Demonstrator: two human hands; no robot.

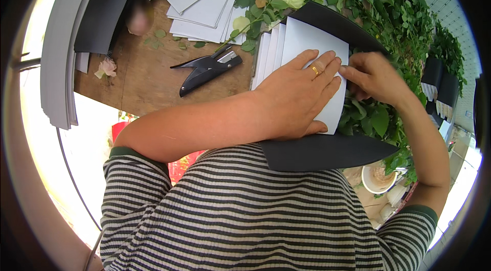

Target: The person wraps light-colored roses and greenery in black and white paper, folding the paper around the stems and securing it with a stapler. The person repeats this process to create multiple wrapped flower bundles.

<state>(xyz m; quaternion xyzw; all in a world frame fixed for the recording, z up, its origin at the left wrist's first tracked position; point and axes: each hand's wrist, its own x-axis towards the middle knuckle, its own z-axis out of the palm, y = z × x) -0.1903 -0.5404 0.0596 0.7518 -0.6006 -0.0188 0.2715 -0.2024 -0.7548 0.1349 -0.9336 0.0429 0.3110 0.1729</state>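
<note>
My left hand (295, 94), with a gold ring on one finger, lies flat with spread fingers on a white sheet (314, 37). Several more white layers show in steps along its left side. My right hand (378, 77) is at the sheet's right edge, thumb on top and the other fingers curled below, partly hidden; its thumb meets my left fingertips. Black sheet flaps stand out beyond the white one, one on the far side (337, 27) and one against my shirt (326, 152). Green leaves (370, 117) stick out from under the right edge.
A black plier stapler (207, 67) lies on the wooden table (153, 86). White sheets (211, 10) are fanned behind it. Grey and black sheets (76, 40) hang at the left. Leafy rose stems (376, 6) fill the far right. A white bucket (379, 179) stands below.
</note>
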